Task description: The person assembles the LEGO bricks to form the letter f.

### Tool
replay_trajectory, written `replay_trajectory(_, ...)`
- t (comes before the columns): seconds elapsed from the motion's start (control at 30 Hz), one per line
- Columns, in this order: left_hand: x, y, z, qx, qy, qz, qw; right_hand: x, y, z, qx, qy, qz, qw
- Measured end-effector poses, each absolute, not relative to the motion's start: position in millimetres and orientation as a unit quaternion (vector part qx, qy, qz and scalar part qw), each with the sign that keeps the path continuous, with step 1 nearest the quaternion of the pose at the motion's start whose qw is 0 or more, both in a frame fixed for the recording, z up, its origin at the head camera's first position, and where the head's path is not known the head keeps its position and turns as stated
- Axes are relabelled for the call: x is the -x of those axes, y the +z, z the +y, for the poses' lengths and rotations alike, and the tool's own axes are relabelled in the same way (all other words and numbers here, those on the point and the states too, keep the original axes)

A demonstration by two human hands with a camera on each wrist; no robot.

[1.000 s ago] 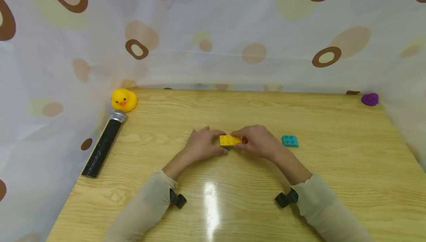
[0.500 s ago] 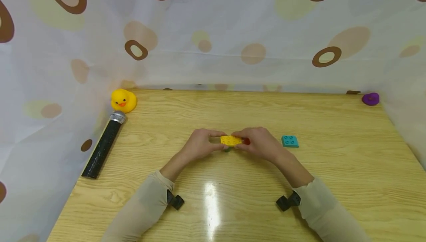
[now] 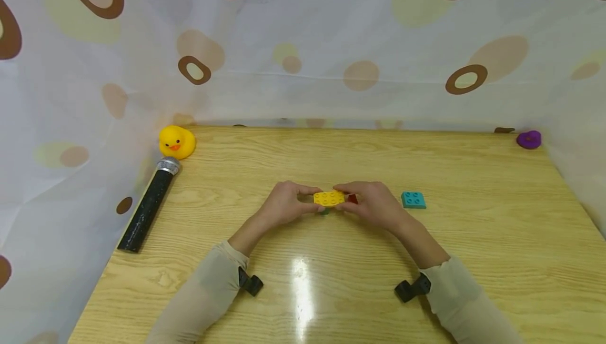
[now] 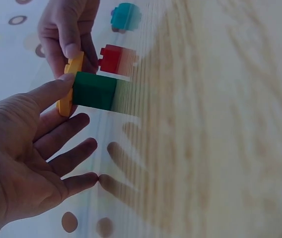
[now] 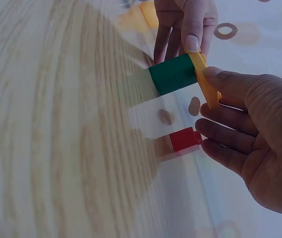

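Observation:
A flat yellow toy brick (image 3: 329,199) with studs on top sits over a green block (image 4: 94,90), overhanging it at the ends. In the right wrist view a seam crosses the green block, which stands on the table. My left hand (image 3: 284,204) pinches the yellow brick's left end between thumb and forefinger, its other fingers spread away. At the right end my right hand (image 3: 375,203) pinches the same brick with thumb and fingertips. A small red brick (image 5: 185,140) stands apart from the green block, under my right hand and partly hidden in the head view.
To the right of my right hand lies a teal brick (image 3: 414,200). A black microphone (image 3: 149,204) and a yellow rubber duck (image 3: 177,142) are along the table's left side. A small purple toy (image 3: 528,139) sits in the far right corner, near the patterned curtain (image 3: 322,33).
My right fingers have shifted slightly right along the yellow brick, showing more of its studs. The left hand's outer fingers have dropped from view in the head camera. The bricks stay almost in place.

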State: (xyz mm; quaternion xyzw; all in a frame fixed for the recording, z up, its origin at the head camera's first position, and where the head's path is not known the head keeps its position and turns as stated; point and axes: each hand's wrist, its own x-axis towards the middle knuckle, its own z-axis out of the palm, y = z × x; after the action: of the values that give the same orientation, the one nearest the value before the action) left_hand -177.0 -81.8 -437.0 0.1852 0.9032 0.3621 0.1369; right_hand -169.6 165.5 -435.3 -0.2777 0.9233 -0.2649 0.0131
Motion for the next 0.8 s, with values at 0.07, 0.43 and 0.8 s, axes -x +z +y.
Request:
replay_trajectory(0.07,177.2,-436.5,-81.3,-0.184,0.361,0.904,0.139,169.1,-435.3,170.1,0.271,-0.278,0.922,0.011)
replay_trajectory(0.43,177.9,-435.0,-81.6,-0.191,0.362,0.901,0.142,167.5,-427.3,207.8,0.211,-0.333,0.918,0.032)
replay_trajectory(0.8,178.0,-435.6,-81.5,-0.189,0.359,0.903,0.145,162.5,-417.0,247.7,0.165,-0.332,0.928,0.023)
